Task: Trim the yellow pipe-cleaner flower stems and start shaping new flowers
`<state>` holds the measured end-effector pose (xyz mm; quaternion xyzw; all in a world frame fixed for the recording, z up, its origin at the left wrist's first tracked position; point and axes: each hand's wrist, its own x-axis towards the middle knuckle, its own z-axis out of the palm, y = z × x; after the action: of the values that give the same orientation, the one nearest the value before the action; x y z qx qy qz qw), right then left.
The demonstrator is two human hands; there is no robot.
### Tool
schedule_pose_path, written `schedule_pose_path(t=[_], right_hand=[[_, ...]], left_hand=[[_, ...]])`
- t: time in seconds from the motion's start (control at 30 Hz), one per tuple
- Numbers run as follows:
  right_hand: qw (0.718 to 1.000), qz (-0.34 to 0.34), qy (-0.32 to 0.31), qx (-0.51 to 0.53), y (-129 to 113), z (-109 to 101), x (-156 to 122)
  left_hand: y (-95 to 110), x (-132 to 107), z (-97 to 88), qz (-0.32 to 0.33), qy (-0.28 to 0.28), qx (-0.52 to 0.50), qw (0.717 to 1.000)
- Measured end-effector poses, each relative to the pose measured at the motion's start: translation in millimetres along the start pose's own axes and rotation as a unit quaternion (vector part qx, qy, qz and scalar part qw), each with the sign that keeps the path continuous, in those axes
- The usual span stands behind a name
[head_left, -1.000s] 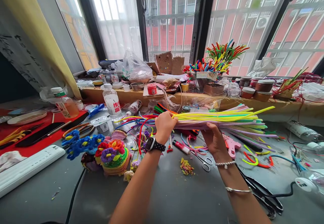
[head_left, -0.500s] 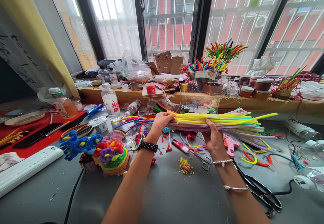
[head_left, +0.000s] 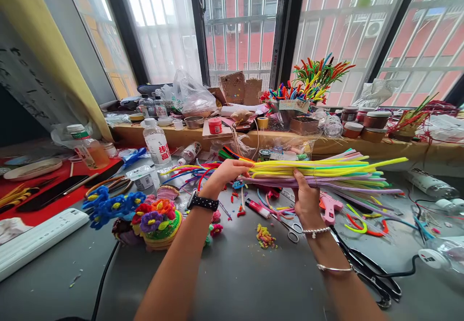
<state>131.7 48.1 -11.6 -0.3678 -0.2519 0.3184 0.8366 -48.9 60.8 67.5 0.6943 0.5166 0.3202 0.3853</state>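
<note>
A thick bundle of long pipe cleaners (head_left: 326,172), yellow, green, pink and lilac, lies level above the grey table. My right hand (head_left: 306,200) is closed round the bundle from below, near its middle. My left hand (head_left: 226,173), with a black watch on its wrist, pinches the bundle's left end, where loose red, blue and yellow strands fan out toward the left.
A pipe-cleaner flower basket (head_left: 159,222) and blue flowers (head_left: 108,205) stand at the left. Small scissors (head_left: 292,231), a pink glue gun (head_left: 328,207), black shears (head_left: 373,275) and scraps lie under my hands. A water bottle (head_left: 156,143) and a crowded wooden sill (head_left: 398,148) lie behind.
My left hand has slid along the bundle's left end and loosened from a fist to a pinch. The bundle has risen slightly and the right hand has kept its grip.
</note>
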Motion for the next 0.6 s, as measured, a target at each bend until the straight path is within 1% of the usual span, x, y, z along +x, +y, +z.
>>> schedule_pose_path(t=[0.1, 0.2, 0.27, 0.37, 0.43, 0.53, 0.6], right_hand=[[0.999, -0.043, -0.004, -0.017, 1, 0, -1], [0.997, -0.065, -0.004, -0.031, 1, 1, -2], [0.998, -0.062, -0.005, -0.031, 1, 1, -2], [0.998, -0.053, -0.007, -0.022, 1, 0, -1], [0.998, -0.052, -0.014, -0.016, 1, 0, -1], [0.998, -0.045, -0.029, -0.011, 1, 1, -3], [0.999, -0.034, -0.034, -0.006, 0, 2, -5]], left_hand=[[4, -1, -1.6, 0.000, -0.037, -0.010, 0.999], [4, -2, 3.4, 0.011, -0.076, -0.040, 0.996], [1, -1, 9.7, 0.012, -0.075, -0.029, 0.997], [-3, 2, 19.6, 0.026, -0.034, 0.057, 0.997], [-3, 3, 24.3, 0.042, 0.012, 0.146, 0.988], [0, 1, 27.5, 0.062, 0.089, 0.289, 0.951], [0, -2, 27.9, 0.104, 0.129, 0.357, 0.919]])
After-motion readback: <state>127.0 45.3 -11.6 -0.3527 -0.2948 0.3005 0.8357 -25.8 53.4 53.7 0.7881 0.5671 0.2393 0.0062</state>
